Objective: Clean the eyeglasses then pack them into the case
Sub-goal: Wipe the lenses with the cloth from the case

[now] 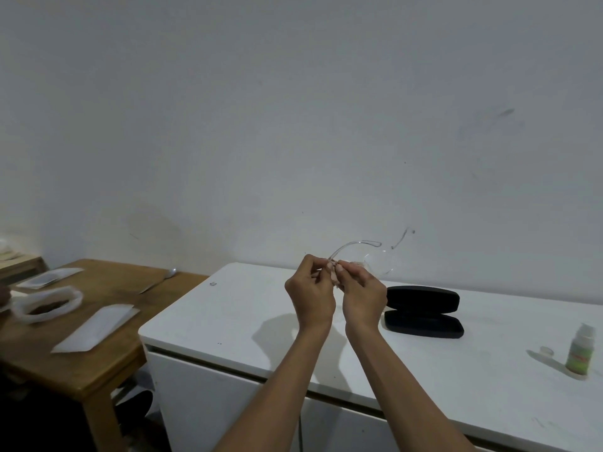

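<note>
The clear-framed eyeglasses (362, 256) are up in the air above the white cabinet top (228, 308), one temple arching toward the wall and a lens off to the right. You pinch them between both hands: your left hand (311, 293) and right hand (362, 295) meet with fingertips pressed onto a small pale cloth (334, 272) around the frame. The black case (424, 311) lies open just beside your right wrist, empty as far as can be seen. Beyond it stand a small green bottle (579, 352) and its cap (546, 351). Squeezing hard on that thin temple could likely bend or snap it; a slipping cloth could drop the glasses onto the hard top.
</note>
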The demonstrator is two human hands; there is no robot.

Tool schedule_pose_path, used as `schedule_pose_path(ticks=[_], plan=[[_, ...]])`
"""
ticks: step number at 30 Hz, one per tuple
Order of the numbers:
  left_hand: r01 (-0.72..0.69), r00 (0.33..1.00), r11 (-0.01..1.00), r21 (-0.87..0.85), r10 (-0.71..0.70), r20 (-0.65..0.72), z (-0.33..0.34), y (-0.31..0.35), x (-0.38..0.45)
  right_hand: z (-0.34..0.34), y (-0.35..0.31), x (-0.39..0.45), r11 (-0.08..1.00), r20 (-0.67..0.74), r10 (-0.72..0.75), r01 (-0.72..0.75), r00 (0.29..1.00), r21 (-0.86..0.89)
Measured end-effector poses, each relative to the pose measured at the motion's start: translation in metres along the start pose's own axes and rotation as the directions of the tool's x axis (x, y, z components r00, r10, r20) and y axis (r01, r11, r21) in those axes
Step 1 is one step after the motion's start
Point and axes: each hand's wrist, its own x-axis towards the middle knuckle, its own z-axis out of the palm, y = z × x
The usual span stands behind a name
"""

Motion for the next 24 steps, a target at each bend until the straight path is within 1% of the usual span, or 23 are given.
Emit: schedule_pose_path(ticks=[2,6,7,9,13,16,19,24], plan=[[0.012,1.0,1.0,-0.012,-0.013,-0.02,0.001,0.002,0.003,0.0,-0.001,0.001,1.0,0.038,0.016,-0.016,0.999,0.017],[0.024,0.999,1.0,-0.002,-0.024,-0.033,-0.001,-0.002,0.01,-0.008,-0.005,0.002,0.999,0.113,-0.005,0.009,0.994,-0.034],[0.011,1.0,1.0,0.011,-0.011,-0.029,-0.003,-0.002,0.012,-0.01,-0.006,0.002,1.0,0.101,-0.005,0.007,0.995,-0.027],[-0.027,1.0,0.999,0.033,0.027,-0.007,-0.004,-0.001,0.011,-0.011,-0.005,0.002,1.0,0.024,-0.015,0.016,1.0,-0.013],[-0.084,0.996,0.996,0.04,0.082,0.032,-0.002,0.003,0.001,-0.002,-0.007,-0.004,0.993,-0.134,-0.119,0.117,0.984,-0.025],[-0.086,0.995,0.996,0.02,0.085,0.043,0.001,0.003,-0.003,0.004,-0.013,-0.004,0.988,-0.156,-0.152,0.155,0.976,0.002],[-0.085,0.996,0.996,0.01,0.084,0.028,0.003,0.007,-0.005,0.008,-0.014,0.001,0.993,-0.127,-0.116,0.119,0.985,0.015],[-0.091,0.996,0.996,0.013,0.091,0.014,0.0,0.008,0.001,0.0,-0.012,0.009,0.999,0.042,-0.044,0.043,0.998,0.028]])
